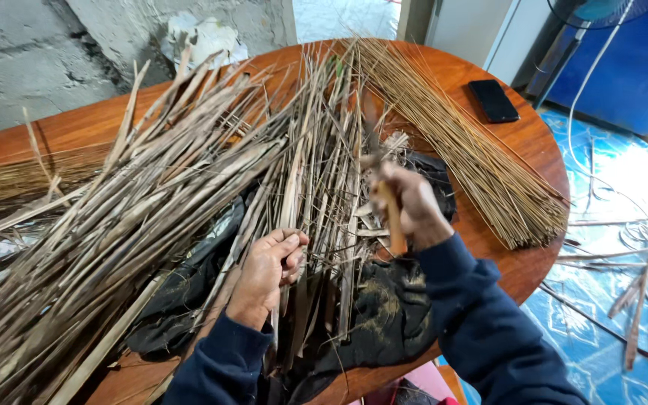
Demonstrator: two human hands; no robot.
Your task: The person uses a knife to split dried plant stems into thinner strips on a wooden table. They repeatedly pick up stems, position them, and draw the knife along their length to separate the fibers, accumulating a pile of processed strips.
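a dry palm leaf strip point(292, 196) lies upright in the middle of the round wooden table point(523, 139), pinched in the curled fingers of the left hand point(270, 270). the right hand point(406, 202) is fisted around a wooden-handled knife point(391, 217), blade blurred. a heap of dried leaves point(114, 225) lies to the left, a bundle of thin stripped ribs point(474, 150) to the right, a black phone point(493, 100) beyond, black cloth point(391, 315) beneath.

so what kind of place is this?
Likely a home porch or yard used for handcraft: round wooden table heaped with dried palm leaves, a bundle of stripped thin sticks, rough concrete wall, blue patterned floor mat.
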